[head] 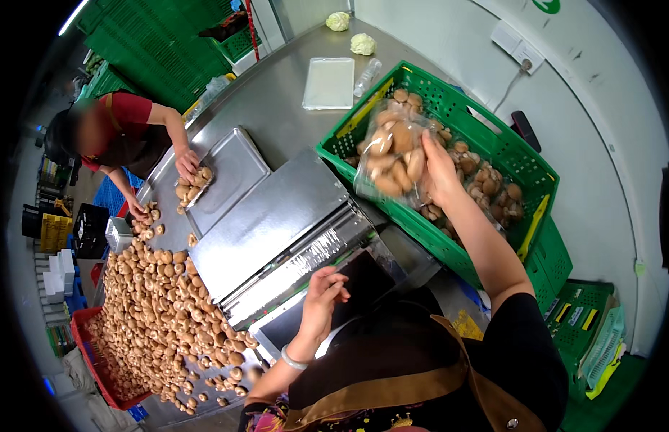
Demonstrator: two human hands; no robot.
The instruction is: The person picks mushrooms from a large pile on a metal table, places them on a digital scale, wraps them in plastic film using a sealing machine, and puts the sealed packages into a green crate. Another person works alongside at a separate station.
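My right hand (439, 170) holds a pack of mushrooms (393, 151) wrapped in clear film, over the near left part of a green plastic crate (501, 162). More wrapped mushroom packs (485, 183) lie inside that crate. My left hand (323, 294) is raised with loosely curled fingers and nothing in it, beside the wrapping machine (269, 237) and its roll of clear film (307, 264). A light bangle circles my left wrist.
Loose mushrooms (167, 302) cover the steel table at left, beside a red crate (91, 367). A co-worker (124, 124) handles a tray of mushrooms (191, 189) near a metal tray (232, 173). A white tray (329, 83) and cabbages (363, 44) stand farther back. A wall borders the right.
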